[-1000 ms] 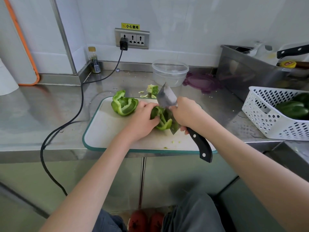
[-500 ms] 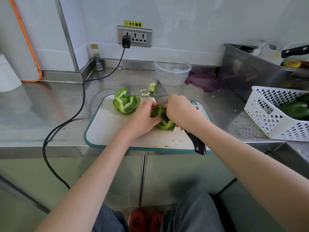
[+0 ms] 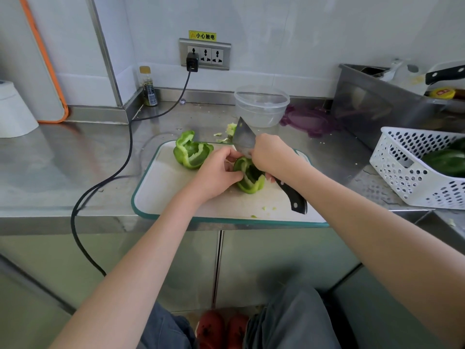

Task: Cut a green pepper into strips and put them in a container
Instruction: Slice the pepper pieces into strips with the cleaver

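Left hand [image 3: 218, 172]: I see it curled round the hollow green pepper half [image 3: 249, 178] on the white, teal-rimmed cutting board [image 3: 176, 195].
Right hand [image 3: 270, 154]: fingers wrapped round the black-handled steel cleaver [image 3: 243, 138], blade in the pepper.
Second green pepper piece [image 3: 191, 153]: board's far-left corner.
Clear plastic container [image 3: 261, 105]: behind the board.

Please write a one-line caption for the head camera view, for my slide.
Left hand holds a green pepper half on the white cutting board; right hand grips the black-handled cleaver.
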Action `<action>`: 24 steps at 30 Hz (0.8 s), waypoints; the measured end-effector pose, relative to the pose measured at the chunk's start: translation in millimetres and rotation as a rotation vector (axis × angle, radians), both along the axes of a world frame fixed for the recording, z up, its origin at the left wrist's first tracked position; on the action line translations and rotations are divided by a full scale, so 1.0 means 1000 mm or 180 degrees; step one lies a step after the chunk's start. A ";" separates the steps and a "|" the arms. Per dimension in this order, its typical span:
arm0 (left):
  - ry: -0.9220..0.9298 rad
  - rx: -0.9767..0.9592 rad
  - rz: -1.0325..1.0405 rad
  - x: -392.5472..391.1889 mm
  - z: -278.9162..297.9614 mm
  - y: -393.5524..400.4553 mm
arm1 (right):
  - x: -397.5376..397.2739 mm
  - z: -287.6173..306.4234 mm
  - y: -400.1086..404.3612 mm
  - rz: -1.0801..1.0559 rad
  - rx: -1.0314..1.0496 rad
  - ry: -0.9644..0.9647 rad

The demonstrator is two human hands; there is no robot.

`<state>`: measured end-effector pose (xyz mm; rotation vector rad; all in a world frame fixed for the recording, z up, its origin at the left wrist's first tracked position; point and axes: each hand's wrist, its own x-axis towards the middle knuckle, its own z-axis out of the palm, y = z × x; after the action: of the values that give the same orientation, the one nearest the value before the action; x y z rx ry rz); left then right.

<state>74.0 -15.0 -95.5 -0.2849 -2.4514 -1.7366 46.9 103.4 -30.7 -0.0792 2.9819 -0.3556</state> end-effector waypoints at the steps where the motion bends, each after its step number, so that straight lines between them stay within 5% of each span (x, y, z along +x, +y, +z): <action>1: -0.0018 0.0050 0.0002 0.000 0.001 0.001 | -0.004 -0.001 0.001 0.0004 0.0036 0.0012; 9: 0.0035 0.0502 0.0152 0.002 0.003 -0.009 | 0.010 -0.005 0.020 0.0008 -0.0231 0.0116; 19: 0.0312 -0.0502 0.0090 -0.003 -0.006 0.001 | 0.027 0.024 0.052 -0.0046 -0.0856 0.0310; 24: 0.0298 -0.0456 0.0274 -0.004 -0.007 0.002 | 0.031 0.022 0.039 0.0077 -0.0750 0.0151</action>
<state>70.3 -13.3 -102.7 -0.2642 -2.4854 -1.4830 78.0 142.7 -8.8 -0.1497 2.9678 -0.7100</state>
